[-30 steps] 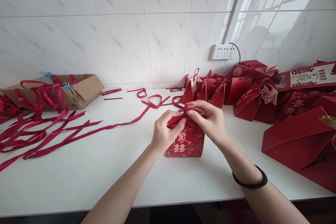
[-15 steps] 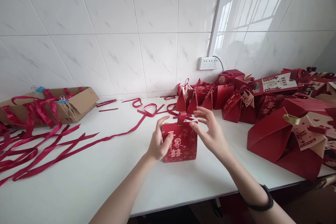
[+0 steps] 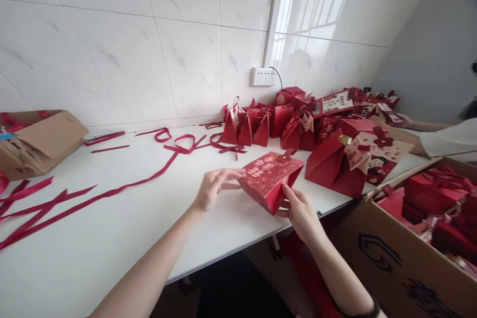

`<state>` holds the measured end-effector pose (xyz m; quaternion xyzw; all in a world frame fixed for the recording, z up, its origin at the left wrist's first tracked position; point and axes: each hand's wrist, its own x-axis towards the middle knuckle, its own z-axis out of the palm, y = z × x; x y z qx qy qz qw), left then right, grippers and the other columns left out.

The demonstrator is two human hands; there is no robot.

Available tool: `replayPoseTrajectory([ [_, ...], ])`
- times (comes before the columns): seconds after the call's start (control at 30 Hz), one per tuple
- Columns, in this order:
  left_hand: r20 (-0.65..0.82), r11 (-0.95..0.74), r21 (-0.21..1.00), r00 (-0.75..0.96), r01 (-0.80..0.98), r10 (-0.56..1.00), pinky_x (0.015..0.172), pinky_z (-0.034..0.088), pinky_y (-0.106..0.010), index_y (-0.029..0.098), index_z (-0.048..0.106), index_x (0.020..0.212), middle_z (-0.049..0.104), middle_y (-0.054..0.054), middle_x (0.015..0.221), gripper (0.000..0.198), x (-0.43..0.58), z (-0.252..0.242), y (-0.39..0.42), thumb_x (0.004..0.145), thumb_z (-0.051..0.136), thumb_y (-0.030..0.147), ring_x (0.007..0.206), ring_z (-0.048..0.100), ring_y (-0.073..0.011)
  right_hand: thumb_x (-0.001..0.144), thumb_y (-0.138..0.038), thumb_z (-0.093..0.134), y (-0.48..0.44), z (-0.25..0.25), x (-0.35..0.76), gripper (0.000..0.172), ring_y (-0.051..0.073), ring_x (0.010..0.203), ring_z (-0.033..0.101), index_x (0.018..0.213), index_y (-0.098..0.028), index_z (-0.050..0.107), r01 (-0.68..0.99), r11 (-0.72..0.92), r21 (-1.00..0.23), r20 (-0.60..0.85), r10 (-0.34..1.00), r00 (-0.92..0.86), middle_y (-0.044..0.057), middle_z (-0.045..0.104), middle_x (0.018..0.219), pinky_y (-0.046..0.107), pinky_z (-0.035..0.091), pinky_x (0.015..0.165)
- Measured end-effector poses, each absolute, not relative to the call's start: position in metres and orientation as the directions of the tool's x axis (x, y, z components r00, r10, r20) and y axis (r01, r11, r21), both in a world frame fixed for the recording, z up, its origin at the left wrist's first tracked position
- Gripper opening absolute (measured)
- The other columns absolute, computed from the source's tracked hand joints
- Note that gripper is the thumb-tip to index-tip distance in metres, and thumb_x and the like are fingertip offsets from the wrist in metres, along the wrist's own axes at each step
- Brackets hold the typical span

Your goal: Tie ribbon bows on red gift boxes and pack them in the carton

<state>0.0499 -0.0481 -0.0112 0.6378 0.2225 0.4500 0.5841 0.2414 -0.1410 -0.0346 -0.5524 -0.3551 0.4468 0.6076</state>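
A small red gift box [image 3: 266, 174] with pale printed characters and a loop on top is tipped over above the white table. My right hand [image 3: 300, 208] grips its lower right side, thumb on the near face and fingers underneath. At the box's left end is my left hand [image 3: 214, 189], its fingers stretched out and slightly blurred; the fingertips reach the box's edge, and I cannot tell if they press on it. Beyond the box lies a small dark red ribbon bow [image 3: 233, 149] on the table.
Several red gift boxes [image 3: 263, 126] crowd the back right; a larger one [image 3: 331, 164] stands nearer. Loose red ribbons [image 3: 122, 190] spread leftward by a cardboard box [image 3: 55, 134]. An open carton [image 3: 376, 248] of red boxes sits front right. Another person's arm [image 3: 413, 136] reaches in.
The gift box has gone from upright to tilted and risen toward the right. My right hand has moved to its lower side, my left hand off its front. The view has swung right.
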Motion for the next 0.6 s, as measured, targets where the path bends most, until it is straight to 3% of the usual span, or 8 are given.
replayPoseTrajectory([
  [0.07, 0.368, -0.321, 0.923, 0.242, -0.215, 0.898, 0.067, 0.058, -0.035, 0.015, 0.069, 0.068, 0.07, -0.012, 0.083, 0.033, 0.048, -0.01, -0.041, 0.077, 0.057, 0.044, 0.078, 0.067, -0.0224, 0.075, -0.038, 0.065, -0.144, -0.028, 0.255, 0.023, 0.017, 0.055, 0.066, 0.072, -0.015, 0.059, -0.387, -0.057, -0.92, -0.196, 0.923, 0.331, 0.005, 0.066, 0.065, 0.024, 0.057, 0.043],
  [0.13, 0.354, -0.341, 0.926, 0.054, -0.164, 0.934, 0.058, 0.056, -0.029, 0.015, 0.065, 0.061, 0.066, -0.007, 0.07, 0.025, 0.046, -0.01, -0.035, 0.074, 0.058, 0.035, 0.063, 0.063, -0.0171, 0.073, -0.025, 0.065, -0.151, -0.022, 0.264, 0.01, 0.014, 0.054, 0.066, 0.072, -0.016, 0.06, -0.526, -0.088, -0.846, -0.277, 0.915, 0.292, 0.004, 0.066, 0.065, 0.017, 0.054, 0.041],
  [0.2, 0.305, -0.303, 0.945, -0.004, -0.125, 0.952, 0.053, 0.054, -0.026, 0.015, 0.064, 0.057, 0.064, -0.005, 0.066, 0.023, 0.043, -0.01, -0.03, 0.071, 0.057, 0.032, 0.058, 0.061, -0.015, 0.073, -0.018, 0.06, -0.159, -0.016, 0.271, 0.002, 0.013, 0.059, 0.068, 0.074, -0.017, 0.062, -0.616, -0.121, -0.778, -0.329, 0.915, 0.235, 0.003, 0.067, 0.067, 0.011, 0.052, 0.04],
  [0.33, 0.242, -0.241, 0.97, 0.049, -0.02, 0.969, 0.05, 0.053, -0.026, 0.016, 0.064, 0.054, 0.063, -0.005, 0.063, 0.023, 0.043, -0.012, -0.029, 0.069, 0.057, 0.032, 0.055, 0.059, -0.0156, 0.073, -0.015, 0.058, -0.179, -0.006, 0.282, 0.008, 0.009, 0.055, 0.066, 0.078, -0.016, 0.064, -0.643, -0.154, -0.75, -0.349, 0.918, 0.187, 0.001, 0.067, 0.066, 0.006, 0.048, 0.04],
  [0.4, 0.199, -0.202, 0.979, 0.089, 0.031, 0.976, 0.051, 0.052, -0.026, 0.016, 0.065, 0.055, 0.064, -0.004, 0.063, 0.022, 0.044, -0.011, -0.033, 0.068, 0.059, 0.033, 0.056, 0.059, -0.0154, 0.072, -0.02, 0.063, -0.194, -0.002, 0.289, 0.006, 0.008, 0.049, 0.062, 0.075, -0.015, 0.064, -0.581, -0.133, -0.803, -0.323, 0.916, 0.238, 0.001, 0.065, 0.062, 0.01, 0.05, 0.041],
  [0.47, 0.147, -0.155, 0.985, 0.093, 0.077, 0.985, 0.054, 0.052, -0.025, 0.016, 0.066, 0.057, 0.066, -0.001, 0.063, 0.022, 0.044, -0.011, -0.035, 0.069, 0.062, 0.035, 0.058, 0.059, -0.0143, 0.073, -0.031, 0.065, -0.212, 0.004, 0.296, 0.016, 0.01, 0.046, 0.06, 0.07, -0.015, 0.062, -0.442, -0.103, -0.891, -0.255, 0.919, 0.302, 0.0, 0.062, 0.057, 0.017, 0.053, 0.042],
  [0.6, 0.126, -0.135, 0.979, 0.068, 0.15, 0.99, 0.056, 0.054, -0.028, 0.019, 0.066, 0.059, 0.068, 0.004, 0.064, 0.033, 0.043, -0.021, -0.023, 0.068, 0.067, 0.051, 0.061, 0.061, -0.0156, 0.07, -0.05, 0.064, -0.259, 0.026, 0.324, 0.036, 0.014, 0.047, 0.057, 0.061, -0.016, 0.056, 0.113, -0.056, -0.992, 0.013, 0.848, 0.53, 0.001, 0.058, 0.056, 0.025, 0.053, 0.045],
])
